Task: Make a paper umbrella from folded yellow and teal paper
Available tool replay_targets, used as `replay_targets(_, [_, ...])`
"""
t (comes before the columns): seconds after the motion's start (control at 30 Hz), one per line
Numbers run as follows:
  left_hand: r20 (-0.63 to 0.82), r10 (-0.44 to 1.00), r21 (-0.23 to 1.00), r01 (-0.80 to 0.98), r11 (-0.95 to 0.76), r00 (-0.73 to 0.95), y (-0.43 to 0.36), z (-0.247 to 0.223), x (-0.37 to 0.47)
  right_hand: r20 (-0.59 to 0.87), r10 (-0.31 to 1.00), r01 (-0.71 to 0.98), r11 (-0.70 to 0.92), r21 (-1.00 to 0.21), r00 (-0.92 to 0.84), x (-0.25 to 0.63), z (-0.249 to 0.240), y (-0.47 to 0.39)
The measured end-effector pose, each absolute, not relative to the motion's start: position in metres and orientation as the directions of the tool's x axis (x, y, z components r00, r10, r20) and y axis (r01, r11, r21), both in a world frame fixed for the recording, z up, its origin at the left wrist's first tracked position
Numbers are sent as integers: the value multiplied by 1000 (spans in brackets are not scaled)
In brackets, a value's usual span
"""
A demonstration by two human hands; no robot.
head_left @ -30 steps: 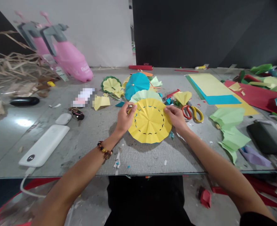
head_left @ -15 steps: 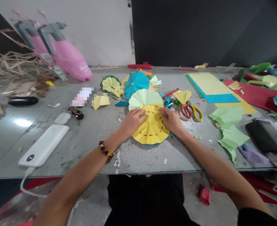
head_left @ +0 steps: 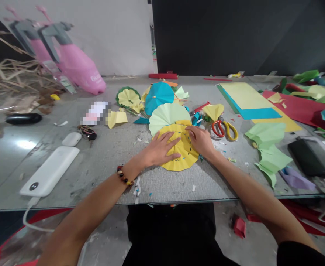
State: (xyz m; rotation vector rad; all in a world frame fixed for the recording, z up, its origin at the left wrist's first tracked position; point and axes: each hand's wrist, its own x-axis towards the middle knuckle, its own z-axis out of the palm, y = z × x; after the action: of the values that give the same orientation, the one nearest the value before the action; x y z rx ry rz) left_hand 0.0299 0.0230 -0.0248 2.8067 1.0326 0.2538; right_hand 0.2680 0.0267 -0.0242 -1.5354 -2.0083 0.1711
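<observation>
A pleated yellow paper circle (head_left: pixel 176 165) with a ring of small cut slits lies flat on the table in front of me. My left hand (head_left: pixel 159 149) rests on its left half, palm down and fingers spread. At the right edge of the circle, my right hand (head_left: pixel 202 141) has its fingers bent in and seems to grip the rim; its thumb is partly hidden. Just behind, a pale green pleated paper circle (head_left: pixel 168 113) is partly covered by the yellow one. Farther back sits a blue paper circle (head_left: pixel 162 96).
To the right lie red-handled scissors (head_left: pixel 218 129), yellow-handled scissors (head_left: pixel 231 131), a small yellow paper fan (head_left: pixel 213 111), stacked coloured sheets (head_left: pixel 244 96) and crumpled green paper (head_left: pixel 271 155). A white power bank (head_left: pixel 50 171) and pink spray bottles (head_left: pixel 80 70) stand left.
My left hand has spread its fingers and moved down flat onto the yellow circle. My right hand stays at the circle's right edge. The blue edge under the circle no longer shows.
</observation>
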Motion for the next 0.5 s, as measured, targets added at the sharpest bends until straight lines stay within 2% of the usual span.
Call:
replay_targets(0.17, [92, 660, 219, 632, -743, 745, 22, -27, 30, 410, 899, 893, 303, -333, -153, 266, -21, 22])
replay_targets(0.3, [69, 660, 231, 632, -740, 748, 22, -25, 30, 494, 824, 869, 436, -235, -279, 260, -17, 17])
replay_targets(0.37, [57, 662, 231, 635, -737, 748, 21, -25, 30, 462, 801, 826, 520, -219, -382, 256, -18, 15])
replay_targets(0.5, [67, 664, 238, 634, -736, 745, 22, -26, 30, 292, 794, 769, 598, -227, -532, 252, -22, 12])
